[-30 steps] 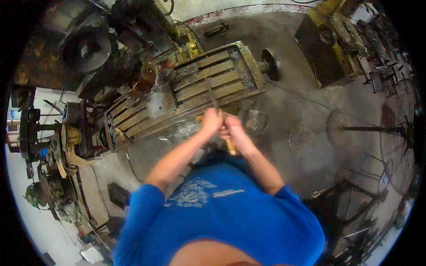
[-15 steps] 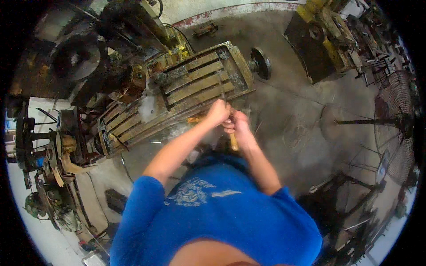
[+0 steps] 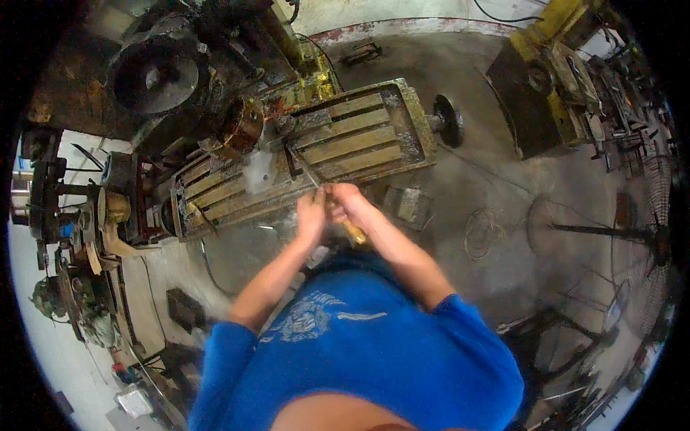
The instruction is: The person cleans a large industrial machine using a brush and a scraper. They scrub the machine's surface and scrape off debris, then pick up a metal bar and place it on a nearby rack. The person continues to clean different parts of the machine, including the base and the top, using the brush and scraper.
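A file-like tool with a yellow handle and long thin metal blade, the file (image 3: 353, 231), slants across in front of my chest. Its blade points up and left over the slotted machine table (image 3: 356, 136). My right hand (image 3: 343, 200) is closed round it where handle and blade meet, and the handle's end sticks out below the fist. Against it, my left hand (image 3: 312, 214) is closed, fingertips at the base of the blade. Whatever else the left fingers pinch is hidden. Both hands are just off the table's near edge.
Left of centre, a pale block (image 3: 259, 174) lies on the machine table, below a dark machine head (image 3: 159, 77). A round handwheel (image 3: 449, 121) juts from the table's right end. Farther right are a yellow-and-dark machine (image 3: 532, 93), coiled wire (image 3: 485, 231) on the floor and a large fan (image 3: 647, 237).
Both hands and the file have shifted left. The blade, nearly upright before, now leans to the left. The surroundings have slid right and slightly down as the view turned.
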The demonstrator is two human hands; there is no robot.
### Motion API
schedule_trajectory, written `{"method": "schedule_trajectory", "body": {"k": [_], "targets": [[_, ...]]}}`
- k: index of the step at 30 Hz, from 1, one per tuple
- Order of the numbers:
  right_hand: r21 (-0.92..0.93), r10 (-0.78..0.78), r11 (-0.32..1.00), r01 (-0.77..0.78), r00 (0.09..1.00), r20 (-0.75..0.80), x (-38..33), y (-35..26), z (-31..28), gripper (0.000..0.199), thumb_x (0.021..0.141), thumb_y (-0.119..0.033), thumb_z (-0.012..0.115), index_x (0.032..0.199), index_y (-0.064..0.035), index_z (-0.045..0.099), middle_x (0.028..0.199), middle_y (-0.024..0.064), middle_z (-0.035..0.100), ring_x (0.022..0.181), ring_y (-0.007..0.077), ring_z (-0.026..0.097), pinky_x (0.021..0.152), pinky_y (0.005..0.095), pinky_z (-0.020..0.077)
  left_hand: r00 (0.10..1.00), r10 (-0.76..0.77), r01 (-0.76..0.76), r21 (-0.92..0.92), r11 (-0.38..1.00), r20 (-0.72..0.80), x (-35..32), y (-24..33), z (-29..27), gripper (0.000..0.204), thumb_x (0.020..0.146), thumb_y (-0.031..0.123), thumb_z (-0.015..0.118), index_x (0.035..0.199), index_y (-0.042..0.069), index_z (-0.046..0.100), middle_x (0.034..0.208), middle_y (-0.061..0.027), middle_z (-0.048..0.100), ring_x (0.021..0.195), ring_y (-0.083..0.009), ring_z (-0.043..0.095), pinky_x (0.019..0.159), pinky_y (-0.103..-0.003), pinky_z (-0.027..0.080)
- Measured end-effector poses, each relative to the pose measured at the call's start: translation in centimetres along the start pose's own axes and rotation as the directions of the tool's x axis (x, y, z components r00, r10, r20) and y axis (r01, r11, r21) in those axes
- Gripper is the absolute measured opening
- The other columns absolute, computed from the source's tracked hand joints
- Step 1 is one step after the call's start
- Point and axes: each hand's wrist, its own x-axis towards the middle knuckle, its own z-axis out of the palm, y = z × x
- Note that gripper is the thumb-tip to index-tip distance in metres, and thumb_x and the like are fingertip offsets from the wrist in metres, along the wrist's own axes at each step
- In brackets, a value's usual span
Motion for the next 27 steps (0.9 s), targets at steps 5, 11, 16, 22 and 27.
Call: {"method": "schedule_trajectory", "body": {"k": [5, 11, 16, 22, 27], "targets": [[0.046, 0.035, 0.998, -0.037, 0.999, 0.031, 0.4, 0.0, 0.0, 0.013, 0.082, -0.023, 0.042, 0.073, -0.0128, 0.041, 0.057, -0.0018, 0.037, 0.041, 0.0062, 0.027, 0.036, 0.0208, 0.0216, 0.984, -0.163, 0.178, -0.290, 0.940, 0.076, -1.1, 2.5, 0.2, 0.028, 0.089, 0.018, 0.038, 0.079, -0.004, 0.052, 0.064, -0.0115, 0.055, 0.053, -0.0167, 0.056, 0.044, -0.031, 0.049], [0.212, -0.062, 0.974, 0.081, 0.994, -0.091, -1.3, 1.0, 0.2, 0.016, 0.084, -0.024, 0.038, 0.073, -0.0122, 0.039, 0.056, -0.0017, 0.036, 0.041, 0.0067, 0.026, 0.035, 0.0212, 0.0201, 0.986, 0.039, -0.089, 0.315, 0.945, 0.163, 0.6, 2.3, 0.5, 0.030, 0.086, 0.021, 0.043, 0.075, -0.004, 0.055, 0.058, -0.0104, 0.055, 0.051, -0.0218, 0.058, 0.047, -0.033, 0.046], [0.103, -0.097, 0.989, 0.102, 0.994, -0.053, -1.2, 1.7, 0.0, 0.011, 0.081, -0.020, 0.037, 0.073, -0.0136, 0.038, 0.055, -0.0018, 0.032, 0.041, 0.0070, 0.024, 0.036, 0.0214, 0.0199, 0.992, 0.084, -0.105, 0.251, 0.962, 0.093, -0.8, 1.5, 0.1, 0.029, 0.085, 0.018, 0.046, 0.070, -0.006, 0.054, 0.056, -0.0079, 0.052, 0.050, -0.0143, 0.048, 0.049, -0.032, 0.038], [0.143, -0.130, 0.979, 0.145, 0.986, -0.108, -1.6, 1.4, 0.2, 0.016, 0.083, -0.025, 0.041, 0.074, -0.0125, 0.041, 0.055, -0.0019, 0.035, 0.039, 0.0055, 0.025, 0.035, 0.0196, 0.0196, 0.980, -0.123, 0.119, 0.032, 0.992, 0.153, -1.1, 4.1, 0.5, 0.027, 0.085, 0.019, 0.046, 0.074, -0.003, 0.057, 0.059, -0.0065, 0.054, 0.053, -0.0155, 0.053, 0.044, -0.030, 0.040], [0.301, -0.231, 0.913, 0.274, 0.958, -0.173, -5.4, 0.4, -3.7, 0.022, 0.087, -0.026, 0.036, 0.070, -0.0120, 0.040, 0.052, -0.0034, 0.033, 0.037, 0.0045, 0.026, 0.033, 0.0203, 0.0194, 0.925, 0.045, -0.189, 0.355, 0.915, 0.378, 0.6, 3.6, 5.7, 0.033, 0.084, 0.023, 0.048, 0.069, -0.005, 0.056, 0.053, -0.0086, 0.053, 0.048, -0.0138, 0.049, 0.044, -0.032, 0.039]]}}
